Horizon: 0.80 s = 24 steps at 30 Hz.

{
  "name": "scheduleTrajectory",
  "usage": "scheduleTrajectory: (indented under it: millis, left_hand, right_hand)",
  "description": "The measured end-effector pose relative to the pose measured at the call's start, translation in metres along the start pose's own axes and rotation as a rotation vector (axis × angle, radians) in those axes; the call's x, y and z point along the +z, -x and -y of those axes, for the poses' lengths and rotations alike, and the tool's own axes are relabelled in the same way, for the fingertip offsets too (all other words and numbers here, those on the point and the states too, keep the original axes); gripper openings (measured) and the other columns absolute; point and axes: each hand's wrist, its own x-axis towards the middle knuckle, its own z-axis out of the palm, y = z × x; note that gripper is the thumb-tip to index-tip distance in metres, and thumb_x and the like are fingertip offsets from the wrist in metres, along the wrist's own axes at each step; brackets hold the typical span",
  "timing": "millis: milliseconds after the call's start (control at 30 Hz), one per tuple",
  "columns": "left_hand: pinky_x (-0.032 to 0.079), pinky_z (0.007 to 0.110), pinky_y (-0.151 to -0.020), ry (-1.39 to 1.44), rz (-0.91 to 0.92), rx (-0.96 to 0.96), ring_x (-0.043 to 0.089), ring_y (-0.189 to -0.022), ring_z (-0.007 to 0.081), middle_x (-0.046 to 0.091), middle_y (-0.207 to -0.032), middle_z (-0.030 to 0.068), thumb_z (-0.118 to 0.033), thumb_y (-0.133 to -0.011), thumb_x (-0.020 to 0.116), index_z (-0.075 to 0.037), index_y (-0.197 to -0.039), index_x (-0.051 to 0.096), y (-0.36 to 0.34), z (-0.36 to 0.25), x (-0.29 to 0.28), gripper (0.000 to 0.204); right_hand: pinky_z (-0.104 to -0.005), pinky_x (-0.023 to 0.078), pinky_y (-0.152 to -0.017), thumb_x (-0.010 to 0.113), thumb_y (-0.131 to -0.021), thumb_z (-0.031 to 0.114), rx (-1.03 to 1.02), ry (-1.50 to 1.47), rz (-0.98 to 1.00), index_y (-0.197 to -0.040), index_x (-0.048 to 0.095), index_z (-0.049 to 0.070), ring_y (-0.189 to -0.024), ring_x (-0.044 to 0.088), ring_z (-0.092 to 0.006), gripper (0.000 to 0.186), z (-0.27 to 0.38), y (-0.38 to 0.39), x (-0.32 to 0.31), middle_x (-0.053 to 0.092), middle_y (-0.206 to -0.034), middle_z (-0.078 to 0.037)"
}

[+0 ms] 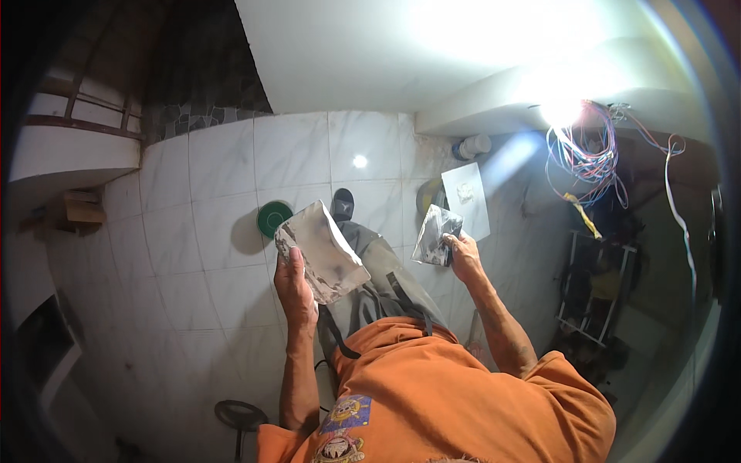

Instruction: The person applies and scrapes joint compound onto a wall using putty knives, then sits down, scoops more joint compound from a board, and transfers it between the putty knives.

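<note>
My left hand [295, 289] is closed on the near-left edge of a broad, whitish rectangular plate [324, 251], smeared with what looks like putty, its far side curling upward. The plate is tilted in front of my legs. Off to the right, my right hand [465, 257] grips a smaller flat scraper [434, 233], grey with dark and white smears. My thumb lies over the scraper's right side; any handle is hidden by the fingers. The two tools are apart, with the scraper tilted just short of a white board [480, 216] that carries a pale lump.
A green round container [270, 219] stands on the tiled floor [224, 204] beyond the plate. Behind the board is a white tub [472, 147]. Coiled wires [584, 154] hang at the right beside a bright lamp. A cardboard box [82, 211] sits far left.
</note>
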Motion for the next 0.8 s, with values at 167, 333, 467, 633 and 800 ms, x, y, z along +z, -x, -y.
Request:
scheduleTrajectory:
  millis: [167,333,467,633,800]
  left_hand:
    - [0.044,0.028,-0.089,-0.078,-0.012,-0.072,0.055,-0.102,0.0149,0.057,-0.117,0.0087,-0.026,-0.097,0.049,0.002,-0.126,0.047,-0.005,-0.005,-0.012,0.04]
    - [0.043,0.026,-0.085,-0.039,-0.023,-0.091,0.054,-0.094,0.0121,0.058,-0.108,0.0058,-0.025,-0.097,0.049,0.003,-0.12,0.051,0.001,-0.024,0.012,0.036]
    - [0.043,0.028,-0.087,-0.12,-0.004,-0.028,0.055,-0.098,0.0132,0.058,-0.11,0.0071,-0.026,-0.097,0.049,0.003,-0.12,0.05,0.007,-0.028,0.012,0.038]
    - [0.044,0.028,-0.087,-0.082,-0.08,-0.026,0.055,-0.099,0.0134,0.058,-0.112,0.008,-0.027,-0.097,0.049,0.004,-0.122,0.049,0.009,-0.022,0.015,0.04]
    - [0.045,0.032,-0.092,-0.057,-0.05,-0.011,0.055,-0.107,0.0193,0.054,-0.121,0.011,-0.03,-0.096,0.049,0.002,-0.129,0.043,0.011,-0.019,0.009,0.046]
  right_hand:
    - [-0.0286,0.051,-0.069,0.054,-0.089,0.006,0.124,-0.093,-0.055,-0.101,0.057,0.001,-0.074,0.059,-0.0122,0.013,0.006,0.021,0.019,0.06,-0.086,-0.002]
    - [-0.0276,0.05,-0.066,0.053,-0.088,0.007,0.149,-0.079,-0.053,-0.1,0.057,0.001,-0.073,0.058,-0.0114,0.014,0.011,0.027,0.027,0.059,-0.085,-0.003]
    - [-0.0334,0.053,-0.072,0.05,-0.089,0.005,0.109,-0.313,-0.006,-0.102,0.055,0.0,-0.078,0.061,-0.0156,0.015,0.025,0.016,0.036,0.06,-0.09,-0.005]
    - [-0.0351,0.053,-0.078,0.051,-0.09,0.007,0.108,-0.43,-0.011,-0.105,0.054,-0.002,-0.086,0.062,-0.0183,0.018,0.033,-0.011,0.039,0.061,-0.097,-0.008]
    - [-0.0331,0.052,-0.073,0.051,-0.09,0.006,0.115,-0.384,0.007,-0.106,0.055,0.0,-0.083,0.062,-0.0175,0.018,0.036,-0.015,0.045,0.062,-0.097,-0.007]
